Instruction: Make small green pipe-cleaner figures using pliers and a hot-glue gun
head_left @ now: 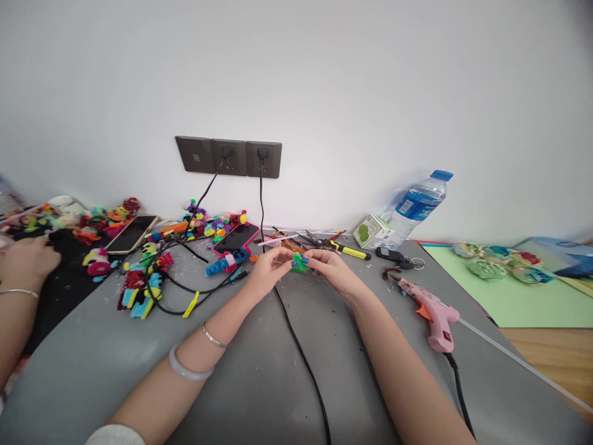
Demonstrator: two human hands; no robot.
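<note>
Showing at the left edge of the frame, a co-worker's hand [30, 262], blurred, with a silver bangle on its wrist, is near a heap of colourful pipe-cleaner figures [86, 233]. Just right of it, a smartphone with a pale rim [133, 233] lies tilted, and below that phone is a striped fuzzy bundle [139, 293] in red, blue and yellow. A black cable with a yellow tag [191, 305] loops beside the bundle. Higher up, left of centre, dark wall sockets [228, 157] hold two plugs; under them lies a pink-cased smartphone [237, 238], with a blue-and-pink pipe-cleaner piece [228, 262] at its lower edge.

At the centre of the frame, the left hand [271, 269] has its thumb and fingertips closed on the left side of a small green piece [299, 262]. The piece sits directly between the two hands, above the grey tabletop [259, 383]. The right hand [334, 272] pinches its right side the same way, fingers curled.

Behind the right hand lie pliers with yellow-and-black handles [351, 250]. Farther right stand a green-and-white packet [370, 232] and a leaning water bottle [419, 201], with a black key fob [390, 254] below them. At lower right lies a pink glue gun [435, 315]; beyond it, crinkled rosettes [503, 259] rest on light green paper [532, 312].
</note>
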